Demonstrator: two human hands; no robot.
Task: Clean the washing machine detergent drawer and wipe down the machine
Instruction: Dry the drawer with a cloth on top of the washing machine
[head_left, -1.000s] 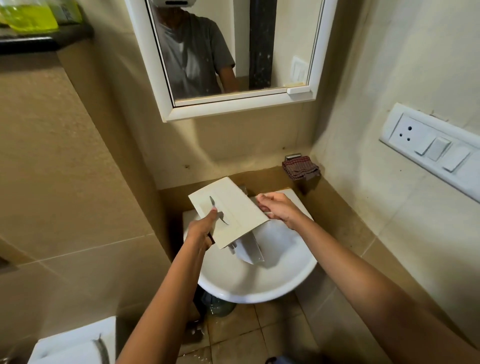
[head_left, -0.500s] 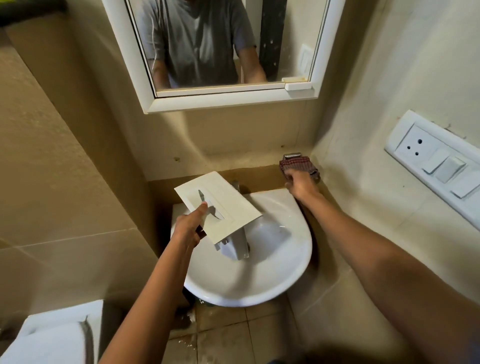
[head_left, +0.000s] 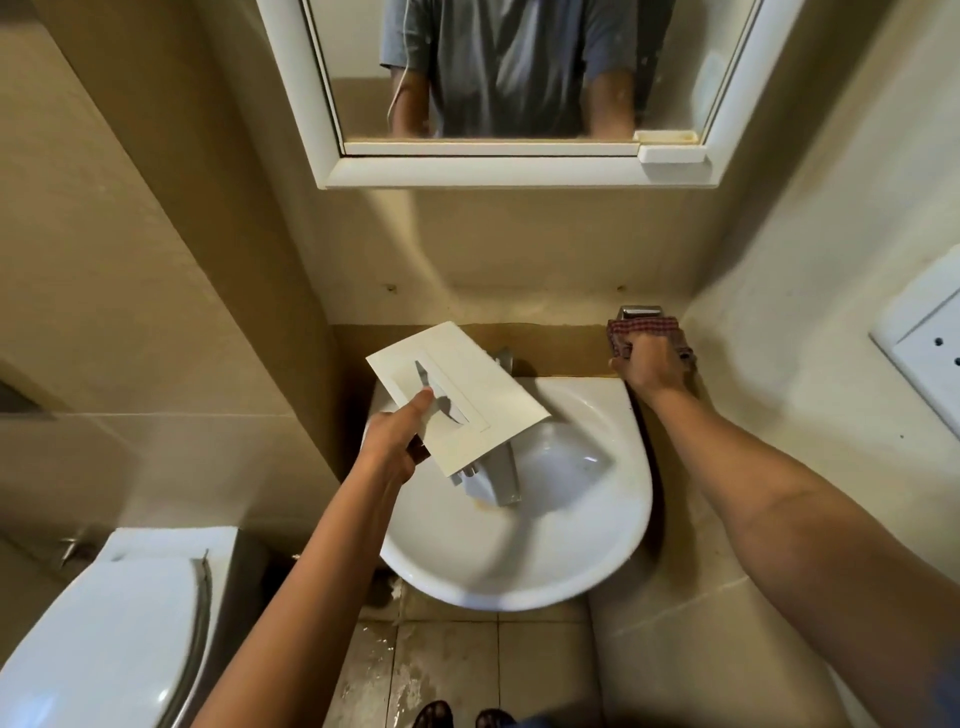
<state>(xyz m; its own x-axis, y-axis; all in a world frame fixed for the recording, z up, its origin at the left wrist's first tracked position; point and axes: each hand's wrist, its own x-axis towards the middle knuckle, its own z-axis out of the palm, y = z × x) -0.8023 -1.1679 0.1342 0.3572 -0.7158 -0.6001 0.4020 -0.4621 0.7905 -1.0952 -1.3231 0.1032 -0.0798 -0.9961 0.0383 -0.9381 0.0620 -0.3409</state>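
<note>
1. Detergent drawer (head_left: 457, 395): at the centre of the frame, held in the air over the white wash basin (head_left: 519, 566). The white front panel is tilted and faces the camera. The grey compartment body hangs from the panel's lower right edge, down into the bowl. Contact between body and basin cannot be determined.
2. Left hand (head_left: 392, 441): at the drawer's lower left corner. The thumb lies flat on the panel face beside the recessed handle slot, and the other fingers curl under the panel edge. The drawer is clamped between thumb and fingers.
3. Right hand (head_left: 649, 366): right of centre, at the basin's back right corner, with the back of the hand toward the camera. The fingers are curled down round a red checked cloth (head_left: 644, 326).
4. Cloth: bunched under the right hand, just in front of a chrome fitting (head_left: 640, 312) in the wall corner.
5. Tap (head_left: 503, 358): behind the drawer's upper right edge and mostly hidden by it.
6. Mirror (head_left: 467, 179): top centre, white frame. It reflects a grey T-shirt and two upper arms.
7. Toilet (head_left: 104, 623): lower left, white, lid down.
8. Socket plate (head_left: 924, 364): right edge, white, on the side wall.
9. Floor tiles (head_left: 441, 670): bottom centre, below the basin, stained. Sandalled toes (head_left: 434, 716) show at the bottom edge.
</note>
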